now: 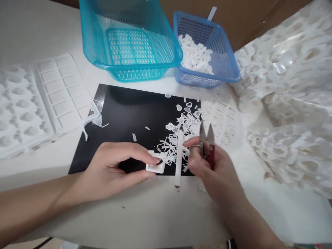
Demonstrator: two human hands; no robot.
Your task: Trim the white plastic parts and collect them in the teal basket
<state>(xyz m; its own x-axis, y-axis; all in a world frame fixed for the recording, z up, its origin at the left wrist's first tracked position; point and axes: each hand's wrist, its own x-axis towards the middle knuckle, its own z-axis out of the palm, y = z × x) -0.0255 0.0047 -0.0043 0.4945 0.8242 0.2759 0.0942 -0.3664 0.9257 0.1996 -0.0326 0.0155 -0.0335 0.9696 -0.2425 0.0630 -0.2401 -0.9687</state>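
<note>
My left hand (114, 169) pinches a small white plastic frame-like piece (155, 167) between thumb and forefinger, over the near edge of a black mat (121, 114). My right hand (211, 166) is closed on a pair of thread snips (211, 152) with a red handle. Their two pointed blades stick up, apart from each other. Just left of the right fingertips is a slim white stick (178, 159) with a dark tip; whether they touch it I cannot tell. Under and behind it lies a heap of white plastic scraps (171, 147).
A turquoise basket (132, 65) and a blue basket (207, 77) holding small white pieces stand at the back. White moulded trays (59, 90) lie at left. Clear bags of white parts (285, 62) crowd the right side. A pale perforated sheet (220, 121) sits beside the scraps.
</note>
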